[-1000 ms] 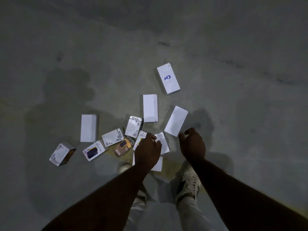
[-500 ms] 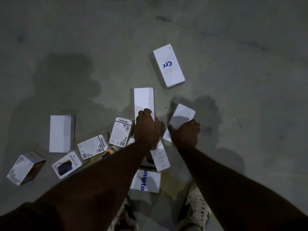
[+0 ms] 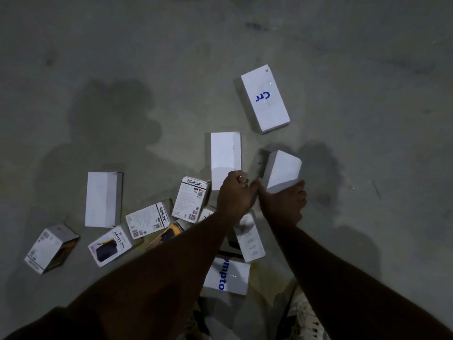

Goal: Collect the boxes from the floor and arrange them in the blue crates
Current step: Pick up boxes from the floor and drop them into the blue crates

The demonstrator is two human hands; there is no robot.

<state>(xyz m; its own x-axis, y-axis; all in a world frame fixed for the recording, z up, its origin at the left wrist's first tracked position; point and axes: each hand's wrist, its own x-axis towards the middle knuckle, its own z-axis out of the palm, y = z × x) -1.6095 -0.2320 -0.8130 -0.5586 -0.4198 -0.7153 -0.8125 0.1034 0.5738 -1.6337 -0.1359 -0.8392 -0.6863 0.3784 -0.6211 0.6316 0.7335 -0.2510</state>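
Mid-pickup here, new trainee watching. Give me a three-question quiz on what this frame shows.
1. True or false: the right hand grips the tilted plain white cardboard box.
2. Which box lies farthest from the person: A) the long white box printed "Crc" in blue, B) the white PORTRONICS box?
3. Fill in: the left hand is at the near end of the plain white ____.

Key: 1 true; 2 A; 3 box.

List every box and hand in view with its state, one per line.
left hand: grips the near end of the plain white box, which lies flat
right hand: holds the tilted white box, far end raised
box with blue letters: flat, untouched
Portronics box: leaning on others
fallen box at far left: open end showing
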